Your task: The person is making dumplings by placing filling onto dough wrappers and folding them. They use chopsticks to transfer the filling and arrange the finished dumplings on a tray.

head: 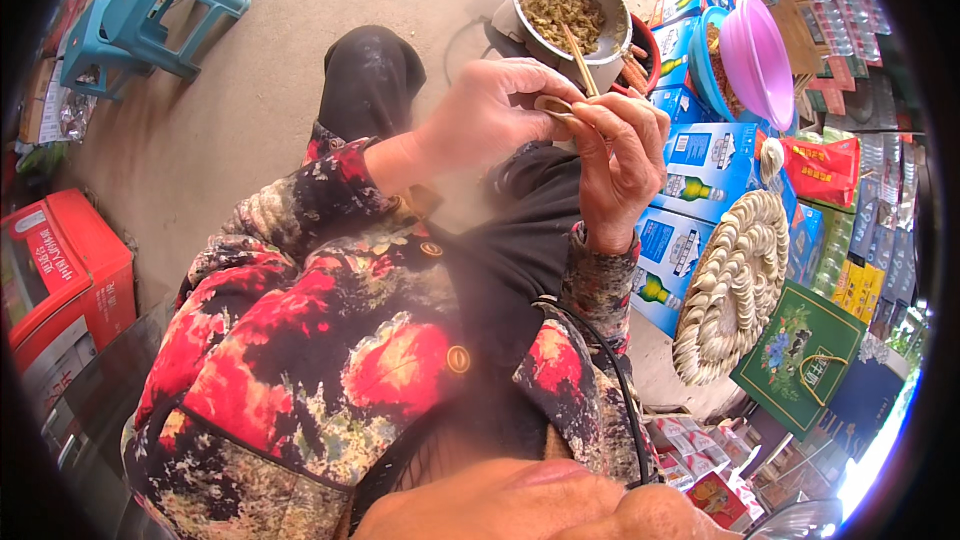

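Observation:
My left hand (pixel 499 108) and my right hand (pixel 624 142) meet in front of me, above my lap. Between their fingertips they pinch a folded dumpling wrapper (pixel 556 106), and its edge makes a narrow loop. What lies inside the wrapper is hard to see. Just beyond the fingers, a pair of chopsticks (pixel 579 59) slants from the filling toward my right hand; whether that hand holds them I cannot tell. A metal bowl (pixel 624 33) holds the chopped filling (pixel 559 7). To the right, a round tray is covered with rows of shaped dumplings (pixel 739 288).
Blue beer cartons (pixel 705 157) stand along the right. Nearby are a pink basin (pixel 757 63), a blue basin (pixel 701 67), a red bag (pixel 821 168) and a green gift box (pixel 799 360). Blue plastic stools (pixel 161 11) and a red box (pixel 71 262) are at left.

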`<control>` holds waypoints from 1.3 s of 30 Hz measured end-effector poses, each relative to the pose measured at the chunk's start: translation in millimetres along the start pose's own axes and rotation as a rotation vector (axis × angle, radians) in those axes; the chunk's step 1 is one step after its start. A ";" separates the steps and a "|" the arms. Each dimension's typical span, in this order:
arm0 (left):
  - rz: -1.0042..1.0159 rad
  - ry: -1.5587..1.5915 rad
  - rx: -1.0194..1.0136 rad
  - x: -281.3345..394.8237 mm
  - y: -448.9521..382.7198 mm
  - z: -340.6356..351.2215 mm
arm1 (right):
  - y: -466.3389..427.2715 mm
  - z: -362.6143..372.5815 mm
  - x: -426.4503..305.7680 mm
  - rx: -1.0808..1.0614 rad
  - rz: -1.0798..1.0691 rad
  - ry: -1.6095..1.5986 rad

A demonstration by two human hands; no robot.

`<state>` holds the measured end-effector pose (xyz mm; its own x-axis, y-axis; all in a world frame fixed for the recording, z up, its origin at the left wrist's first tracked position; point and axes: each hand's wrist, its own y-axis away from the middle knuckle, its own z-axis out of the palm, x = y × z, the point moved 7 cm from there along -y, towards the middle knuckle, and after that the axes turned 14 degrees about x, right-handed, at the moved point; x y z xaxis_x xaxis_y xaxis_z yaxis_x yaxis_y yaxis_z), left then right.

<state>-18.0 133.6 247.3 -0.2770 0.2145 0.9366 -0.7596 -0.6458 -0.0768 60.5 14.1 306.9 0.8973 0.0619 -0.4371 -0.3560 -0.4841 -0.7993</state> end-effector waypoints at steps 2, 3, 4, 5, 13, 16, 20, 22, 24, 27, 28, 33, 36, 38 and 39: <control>0.049 -0.078 -0.011 4.5 -0.2 0.4 | 2.1 2.9 0.8 0.002 0.043 -0.002; 0.077 -0.120 -0.016 7.1 -0.3 0.9 | 3.6 4.3 1.3 0.006 0.062 -0.005; 0.016 -0.095 -0.009 4.5 0.1 0.3 | 5.1 4.3 2.2 0.019 0.083 -0.006; -0.045 -0.071 -0.002 1.9 1.2 0.0 | 6.9 3.9 2.9 0.032 0.104 -0.006; 0.009 -0.054 -0.012 -1.9 -0.2 -2.4 | 1.2 3.1 -3.9 0.017 0.028 -0.024; 0.006 -0.080 -0.014 0.9 0.9 -0.4 | 2.9 5.4 -3.6 0.056 0.078 0.003; 0.004 -0.068 0.011 0.9 1.3 0.7 | 2.2 5.9 -3.2 0.055 0.063 0.016; 0.035 -0.101 0.011 0.6 1.9 -0.2 | -1.5 6.3 -9.0 0.020 0.048 0.016; 0.049 -0.160 -0.001 -1.0 1.6 -1.5 | 2.4 8.6 -3.9 -0.008 0.093 0.012; -0.024 -0.146 -0.008 -5.9 2.3 -1.2 | 5.5 9.7 -1.7 -0.006 0.134 0.000; -0.017 -0.149 -0.001 -5.7 1.8 -1.8 | 5.5 9.9 -1.6 0.001 0.145 -0.005; -0.016 -0.125 0.016 -9.7 2.2 -3.5 | -2.0 14.4 -7.8 -0.037 0.050 0.021; -0.005 -0.140 0.016 -6.5 2.4 -0.6 | 6.8 15.9 -2.4 -0.045 0.033 0.079; -0.063 -0.144 0.040 -5.7 1.3 -0.7 | 12.8 16.4 6.3 -0.032 0.138 0.049; -0.087 -0.146 0.054 -5.6 0.2 -1.1 | 15.2 16.4 13.3 -0.018 0.239 -0.009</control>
<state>-17.3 133.1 241.7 -0.1197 0.1651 0.9790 -0.7435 -0.6683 0.0218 62.8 21.9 282.3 0.7854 -0.0486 -0.6170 -0.5535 -0.5015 -0.6650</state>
